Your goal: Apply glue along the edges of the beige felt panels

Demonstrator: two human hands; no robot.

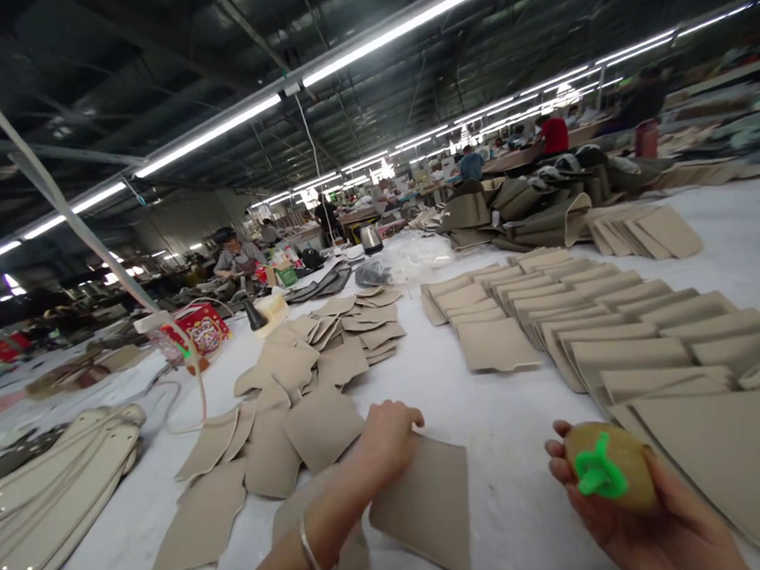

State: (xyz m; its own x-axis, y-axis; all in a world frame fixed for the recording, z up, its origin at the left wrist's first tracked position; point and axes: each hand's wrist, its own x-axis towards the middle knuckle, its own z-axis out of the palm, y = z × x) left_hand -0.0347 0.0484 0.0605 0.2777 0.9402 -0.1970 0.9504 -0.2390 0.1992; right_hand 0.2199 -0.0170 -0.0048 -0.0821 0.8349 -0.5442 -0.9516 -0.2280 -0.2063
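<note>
My left hand (389, 433), a bangle on its wrist, is curled over the upper corner of a flat beige panel (430, 507) lying on the white table. Its fingertips are hidden behind the knuckles. More beige cut panels (326, 427) lie loosely overlapped to the left and under the forearm. At the right, my right hand (640, 519) is wrapped round a rounded tan container (618, 464) with a bright green spout-like piece (599, 470) on it. Rows of overlapping beige panels (632, 352) are fanned out beyond and beside this hand.
Long cream pieces with holes (66, 499) are stacked at the left. A white pole (75, 223) rises near a red box (204, 327). Further back are dark olive pieces (519, 206), clear plastic (418, 259) and a metal kettle (371, 239). Several people work in the background.
</note>
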